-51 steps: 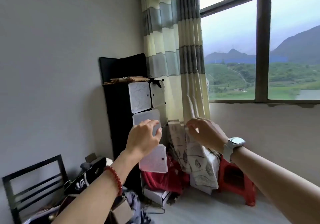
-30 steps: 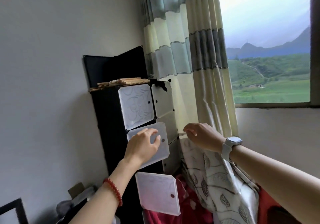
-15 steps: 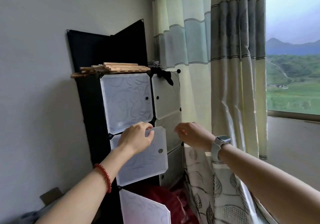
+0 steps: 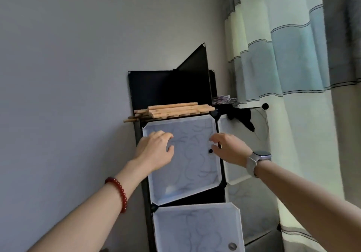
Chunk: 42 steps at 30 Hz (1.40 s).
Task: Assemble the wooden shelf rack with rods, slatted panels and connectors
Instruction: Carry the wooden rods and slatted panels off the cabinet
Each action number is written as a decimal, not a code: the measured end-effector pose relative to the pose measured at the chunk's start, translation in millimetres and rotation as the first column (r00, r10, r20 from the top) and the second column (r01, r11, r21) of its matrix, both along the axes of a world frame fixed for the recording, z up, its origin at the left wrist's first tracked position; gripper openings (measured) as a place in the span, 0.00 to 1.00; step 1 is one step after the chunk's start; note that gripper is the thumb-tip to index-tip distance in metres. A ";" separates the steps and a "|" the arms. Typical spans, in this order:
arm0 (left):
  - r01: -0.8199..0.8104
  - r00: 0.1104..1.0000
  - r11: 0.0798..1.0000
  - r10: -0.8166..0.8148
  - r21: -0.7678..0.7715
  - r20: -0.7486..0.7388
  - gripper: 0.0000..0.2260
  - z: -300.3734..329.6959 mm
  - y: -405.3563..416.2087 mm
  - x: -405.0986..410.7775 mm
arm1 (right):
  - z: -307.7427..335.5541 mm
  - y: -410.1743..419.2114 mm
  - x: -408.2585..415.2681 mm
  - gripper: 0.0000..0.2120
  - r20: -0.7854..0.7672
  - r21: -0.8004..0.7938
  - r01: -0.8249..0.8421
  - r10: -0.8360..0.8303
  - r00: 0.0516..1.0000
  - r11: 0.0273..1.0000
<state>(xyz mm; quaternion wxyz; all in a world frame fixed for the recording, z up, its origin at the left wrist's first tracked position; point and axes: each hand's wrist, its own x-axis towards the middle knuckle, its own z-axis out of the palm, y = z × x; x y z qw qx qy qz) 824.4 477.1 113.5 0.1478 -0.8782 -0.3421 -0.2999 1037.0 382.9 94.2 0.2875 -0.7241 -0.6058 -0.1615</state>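
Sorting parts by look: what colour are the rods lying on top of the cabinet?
Light natural wood, tan; the rods show only in the head view.

One head-worn wide-angle view faces forward at close range onto a black cube cabinet (image 4: 175,87) standing against the wall.

Pale wooden rods (image 4: 172,110) stacked flat atop cabinet (image 4: 181,154)

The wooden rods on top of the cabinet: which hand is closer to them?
Left. The left hand is below the wooden rods, under their left part; the right hand is below their right end, about as low, slightly off to the side.
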 end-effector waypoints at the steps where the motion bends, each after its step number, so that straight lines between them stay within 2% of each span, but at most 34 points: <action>1: -0.048 0.999 0.998 0.049 0.042 -0.016 0.19 7.7 10.8 3.7 | 6.5 18.6 6.1 0.18 0.024 0.019 -0.018 0.018 1.000 1.000; 5: -0.163 0.985 0.971 0.170 0.175 -0.028 0.25 34.7 51.4 20.0 | 32.1 76.7 22.8 0.28 0.231 0.045 -0.015 0.004 0.973 0.999; 8: -0.221 0.974 0.948 0.226 0.229 0.005 0.27 50.9 91.3 38.3 | 55.5 118.5 38.1 0.36 0.417 0.043 0.006 -0.024 0.909 0.999; 10: -0.242 0.969 0.939 0.249 0.243 0.001 0.33 57.0 118.3 53.6 | 68.2 144.5 49.9 0.41 0.503 0.032 0.049 -0.059 0.862 0.998; 14: -0.230 0.959 0.930 0.267 0.285 -0.098 0.44 69.0 161.0 90.9 | 86.7 191.2 76.3 0.49 0.550 -0.005 0.147 -0.120 0.826 0.989; 17: -0.208 0.962 0.936 0.248 0.285 -0.112 0.43 75.4 177.0 113.1 | 94.7 213.8 91.2 0.52 0.556 -0.010 0.146 -0.116 0.823 0.989; 20: -0.237 0.955 0.933 0.275 0.272 -0.110 0.39 79.4 192.3 129.1 | 101.2 236.9 99.4 0.51 0.536 -0.020 0.085 -0.061 0.842 0.996; 22: -0.288 0.939 0.930 0.321 0.228 -0.122 0.39 84.0 199.8 134.8 | 105.2 250.0 101.8 0.48 0.526 -0.026 0.018 -0.002 0.851 0.999; 25: -0.306 0.925 0.938 0.334 0.163 -0.181 0.37 93.2 205.1 137.0 | 111.2 262.2 100.2 0.44 0.508 -0.038 -0.081 0.090 0.857 0.996; 29: -0.262 0.931 0.923 0.318 0.281 -0.178 0.27 89.5 209.7 137.4 | 113.1 269.7 102.2 0.38 0.492 -0.040 -0.207 0.200 0.848 0.978; 34: -0.223 0.942 0.879 0.305 0.421 -0.139 0.24 84.5 211.5 133.2 | 107.6 267.0 104.0 0.34 0.543 0.016 -0.238 0.191 0.818 0.971; 37: -0.220 0.945 0.872 0.302 0.436 -0.127 0.22 82.7 207.5 124.8 | 101.9 263.1 96.0 0.31 0.546 0.091 -0.244 0.156 0.823 0.966; 42: -0.187 0.970 0.856 0.239 0.482 -0.049 0.20 74.1 195.0 92.1 | 95.3 257.5 68.6 0.24 0.637 0.203 -0.310 0.116 0.762 0.929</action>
